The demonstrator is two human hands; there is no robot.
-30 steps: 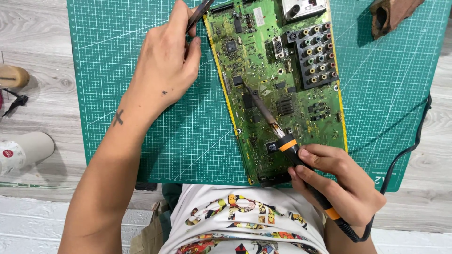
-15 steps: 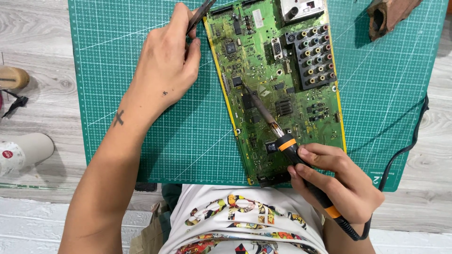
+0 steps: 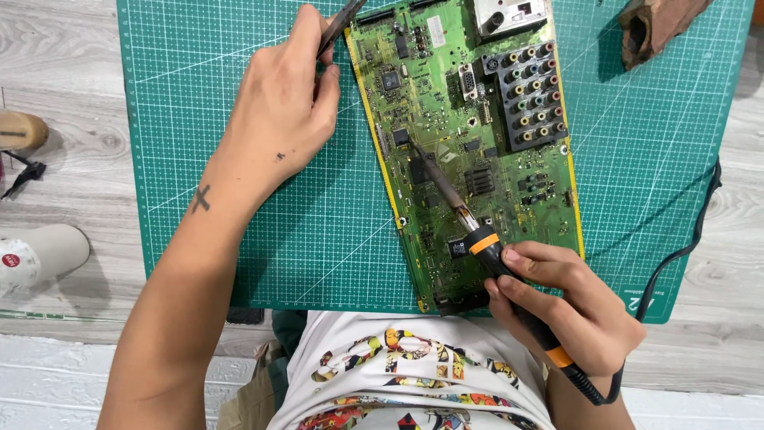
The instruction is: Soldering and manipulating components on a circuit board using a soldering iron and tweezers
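A green circuit board point(image 3: 446, 111) lies on a green cutting mat point(image 3: 302, 231). My right hand point(image 3: 569, 306) grips a black and orange soldering iron point(image 3: 485, 247) near the board's front edge. The iron's tip rests on the board's left middle part, next to a black chip. My left hand point(image 3: 286, 111) hovers over the mat just left of the board. It pinches dark tweezers point(image 3: 338, 28) whose points reach toward the board's top left corner.
A brown wooden block with a hole point(image 3: 649, 28) sits at the mat's top right. The iron's black cord point(image 3: 684, 239) runs along the mat's right edge. A white cylinder point(image 3: 36, 255) and a wooden-handled tool point(image 3: 20, 131) lie on the grey table at left.
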